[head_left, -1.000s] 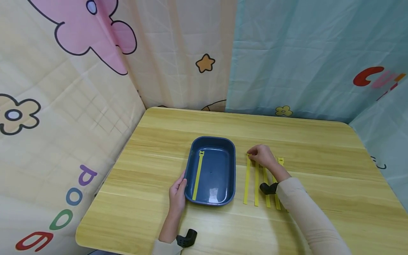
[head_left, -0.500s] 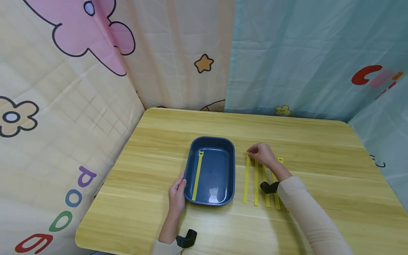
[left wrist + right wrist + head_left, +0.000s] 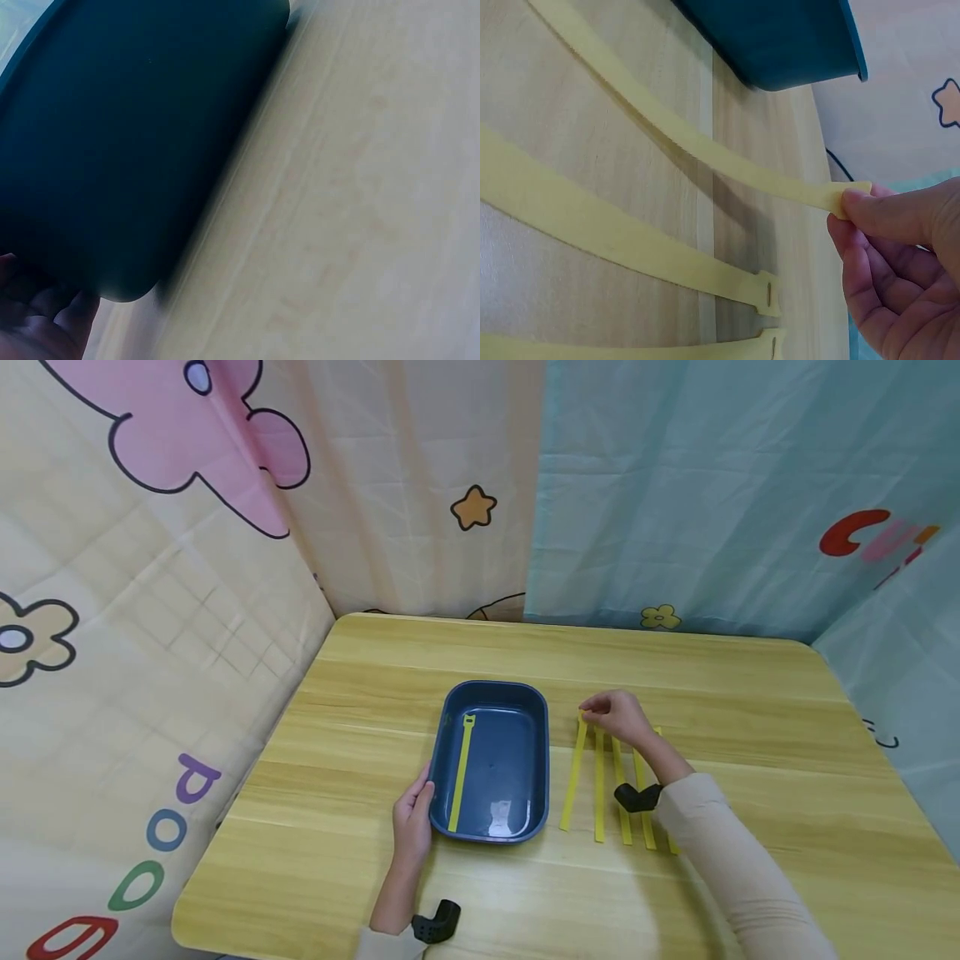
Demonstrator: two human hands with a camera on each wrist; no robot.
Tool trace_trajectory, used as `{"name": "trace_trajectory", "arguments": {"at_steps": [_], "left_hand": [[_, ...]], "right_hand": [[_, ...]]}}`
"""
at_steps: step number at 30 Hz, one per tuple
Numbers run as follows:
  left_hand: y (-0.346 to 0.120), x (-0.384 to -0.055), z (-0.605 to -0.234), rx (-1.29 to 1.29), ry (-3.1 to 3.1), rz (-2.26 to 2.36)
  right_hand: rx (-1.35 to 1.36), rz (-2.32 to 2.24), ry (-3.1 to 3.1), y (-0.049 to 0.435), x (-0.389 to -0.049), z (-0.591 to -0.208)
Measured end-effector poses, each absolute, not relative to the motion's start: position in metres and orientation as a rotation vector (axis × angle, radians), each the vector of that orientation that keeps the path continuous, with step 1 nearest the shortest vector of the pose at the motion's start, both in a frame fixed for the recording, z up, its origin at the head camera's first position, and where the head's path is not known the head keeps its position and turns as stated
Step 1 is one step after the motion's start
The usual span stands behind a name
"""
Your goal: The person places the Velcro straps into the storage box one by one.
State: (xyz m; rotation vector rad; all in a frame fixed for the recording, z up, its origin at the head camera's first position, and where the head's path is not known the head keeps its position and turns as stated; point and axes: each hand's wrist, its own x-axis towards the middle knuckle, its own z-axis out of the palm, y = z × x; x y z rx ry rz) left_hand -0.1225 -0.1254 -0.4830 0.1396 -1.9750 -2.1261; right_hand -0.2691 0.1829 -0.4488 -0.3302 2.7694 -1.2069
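Between thumb and fingers, my right hand pinches the slotted end of a yellow hook-and-loop cable strap. That end is lifted off the table, and the right wrist view shows the strap bowing down from the fingers. Several more yellow straps lie side by side beneath the right forearm, partly hidden by it. At the left side of a dark blue rectangular tray, my left hand grips the rim near the front corner. One yellow strap lies lengthwise inside the tray along its left side.
The tray and straps rest on a light wood table with rounded corners. Printed curtains hang behind it and along its left side. A black wrist device sits on the left wrist, another black device on the right.
The right hand has raised the pinched end of its strap slightly, and the strap's near end has swung left toward the tray. The left hand and tray stay put; the head view shifts slightly.
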Motion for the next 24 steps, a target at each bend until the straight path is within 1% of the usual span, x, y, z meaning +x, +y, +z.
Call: {"name": "trace_trajectory", "arguments": {"at_steps": [4, 10, 14, 17, 24], "left_hand": [[-0.126, -0.122, -0.483, 0.079, -1.938, -2.144], [-0.124, -0.121, -0.474, 0.110, -1.962, -2.132], [-0.124, -0.121, -0.477, 0.115, -1.969, -2.113], [-0.127, -0.123, -0.486, 0.109, -1.975, -2.097], [-0.126, -0.122, -0.484, 0.114, -1.973, -2.110]], "right_hand": [[-0.351, -1.209, 2.762, 0.183, -0.268, -0.444], [-0.382, -1.219, 2.757, 0.183, -0.264, -0.436], [-0.413, -1.228, 2.752, 0.183, -0.262, -0.429], [-0.425, -1.237, 2.744, 0.182, -0.259, -0.422], [-0.430, -1.281, 2.710, 0.181, -0.254, -0.413]]}}
